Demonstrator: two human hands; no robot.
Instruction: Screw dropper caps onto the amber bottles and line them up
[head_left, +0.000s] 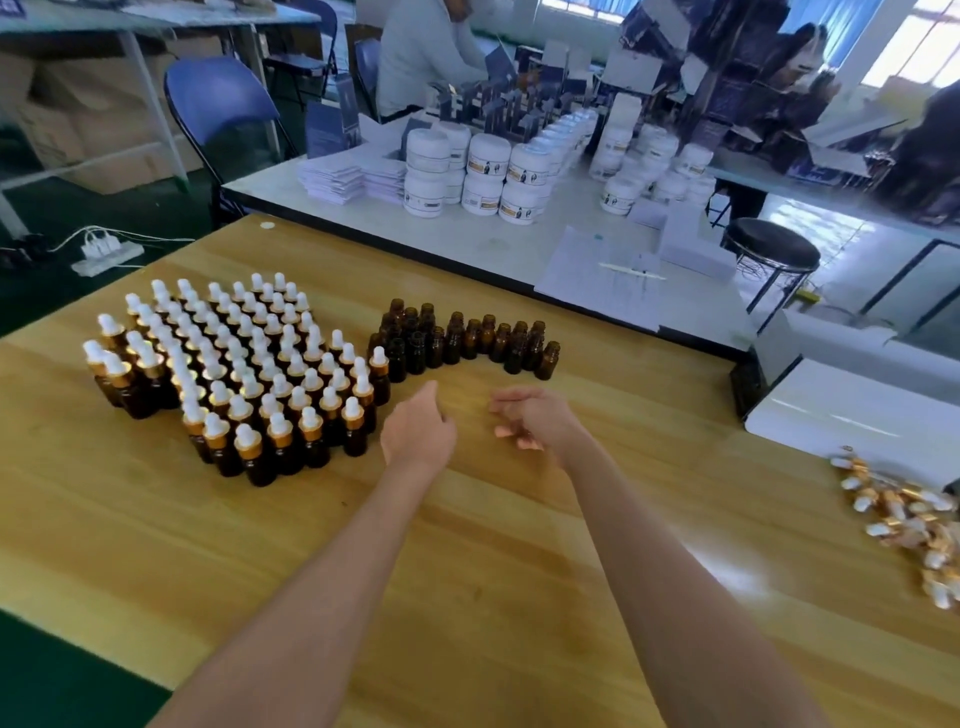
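1. While my left hand (418, 434) and right hand (530, 421) hover loosely curled and empty, the uncapped amber bottles (467, 340) stand at twelve o'clock.
2. I should take one of the dropper caps (904, 525) at three o'clock.
3. I should thread it squarely, then join the capped rows (234, 374) at ten o'clock.

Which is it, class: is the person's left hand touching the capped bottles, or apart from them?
Apart. The head view shows a strip of bare wooden table between the left hand and the nearest capped bottle.
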